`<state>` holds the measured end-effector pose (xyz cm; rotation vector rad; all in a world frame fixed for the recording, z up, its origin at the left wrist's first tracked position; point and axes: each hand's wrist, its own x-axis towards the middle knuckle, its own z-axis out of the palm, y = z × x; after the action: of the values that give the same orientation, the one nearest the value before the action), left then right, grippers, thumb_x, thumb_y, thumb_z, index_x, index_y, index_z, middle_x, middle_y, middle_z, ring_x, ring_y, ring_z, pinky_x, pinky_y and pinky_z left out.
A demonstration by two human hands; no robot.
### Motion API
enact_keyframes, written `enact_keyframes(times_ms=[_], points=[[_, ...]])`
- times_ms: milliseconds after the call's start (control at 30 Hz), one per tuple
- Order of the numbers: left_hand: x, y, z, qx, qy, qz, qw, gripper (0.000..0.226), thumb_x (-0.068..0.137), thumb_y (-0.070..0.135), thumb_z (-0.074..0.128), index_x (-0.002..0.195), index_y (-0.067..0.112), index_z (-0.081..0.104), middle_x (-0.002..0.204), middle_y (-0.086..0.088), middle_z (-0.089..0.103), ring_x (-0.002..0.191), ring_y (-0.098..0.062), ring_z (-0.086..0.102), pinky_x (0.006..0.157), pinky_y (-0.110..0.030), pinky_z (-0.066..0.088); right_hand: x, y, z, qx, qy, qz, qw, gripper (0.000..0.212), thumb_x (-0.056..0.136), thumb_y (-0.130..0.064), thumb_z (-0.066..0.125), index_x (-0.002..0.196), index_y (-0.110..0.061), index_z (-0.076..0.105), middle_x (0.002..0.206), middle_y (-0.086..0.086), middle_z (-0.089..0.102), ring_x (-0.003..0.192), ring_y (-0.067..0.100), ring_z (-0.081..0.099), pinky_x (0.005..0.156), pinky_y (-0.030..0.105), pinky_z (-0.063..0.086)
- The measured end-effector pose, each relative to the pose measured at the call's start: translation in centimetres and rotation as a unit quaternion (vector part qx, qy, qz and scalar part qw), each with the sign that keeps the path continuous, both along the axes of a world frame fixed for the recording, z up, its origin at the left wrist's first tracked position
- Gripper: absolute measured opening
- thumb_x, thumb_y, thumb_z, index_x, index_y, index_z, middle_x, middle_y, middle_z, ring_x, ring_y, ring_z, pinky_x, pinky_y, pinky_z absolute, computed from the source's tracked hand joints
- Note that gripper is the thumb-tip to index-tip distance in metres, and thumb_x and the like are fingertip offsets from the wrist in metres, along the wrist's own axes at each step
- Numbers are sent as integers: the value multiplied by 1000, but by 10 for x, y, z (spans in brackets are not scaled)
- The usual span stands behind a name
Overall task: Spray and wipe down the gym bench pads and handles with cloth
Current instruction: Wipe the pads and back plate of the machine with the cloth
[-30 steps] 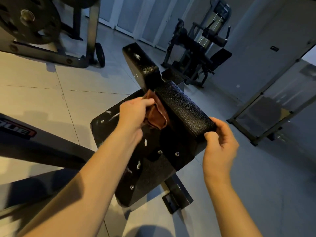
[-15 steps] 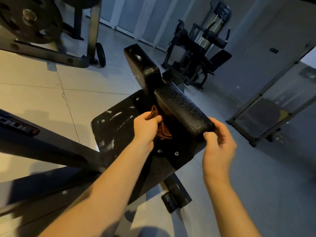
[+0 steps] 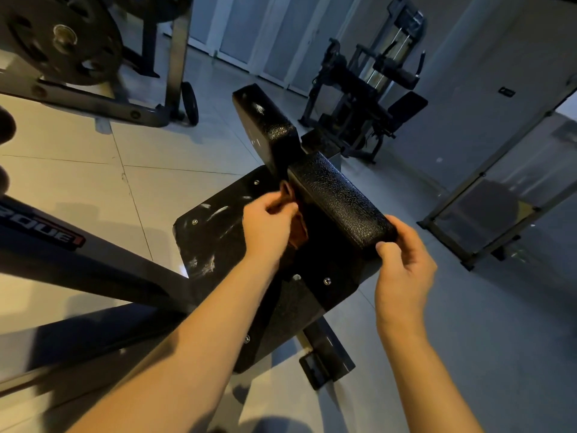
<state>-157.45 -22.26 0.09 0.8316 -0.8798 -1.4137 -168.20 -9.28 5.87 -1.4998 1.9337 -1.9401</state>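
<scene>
Cloth [image 3: 298, 234], rust-brown, bunched in left hand [image 3: 268, 226], fingers curled tight round it. Cloth pressed against left side of near pad [image 3: 337, 198], above black base plate [image 3: 215, 235]. Right hand [image 3: 402, 260] grips near end of same pad, thumb on end face, fingers wrapped behind. Second pad [image 3: 265, 120] farther, left. White smears on plate, left of left hand.

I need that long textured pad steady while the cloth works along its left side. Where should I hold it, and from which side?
Take its near end, coming from the right: the pad is a long block whose end stands clear of the plate, away from the cloth. The right hand grips there, thumb at the end.
</scene>
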Motion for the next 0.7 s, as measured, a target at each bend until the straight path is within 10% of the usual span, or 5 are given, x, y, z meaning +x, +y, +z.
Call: enact_keyframes(times_ms=[133,333,700], points=[[-32,33,-28,54,6,-88,995,16,89,0,69,85,13,79,81,-6,77,78,-18,72,80,-41,60,-2,3,1,6,4,7,1000,37,82,-19,52,110,-38,68,108,-8,69,111,10,63,94,27,53],[12,-4,24,40,122,36,991,16,91,4,70,90,17,77,88,-8,77,84,-22,76,76,-33,62,-2,2,-1,-7,2,9,1000,38,83,-18,52,109,-41,68,107,-9,68,108,7,62,94,26,52],[-28,64,14,33,-13,17,999,20,91,7,66,81,20,78,75,3,74,76,-11,71,75,-32,60,5,-2,-1,-13,-6,-24,1000,42,82,-14,49,118,-13,72,109,6,66,103,6,60,86,19,52]])
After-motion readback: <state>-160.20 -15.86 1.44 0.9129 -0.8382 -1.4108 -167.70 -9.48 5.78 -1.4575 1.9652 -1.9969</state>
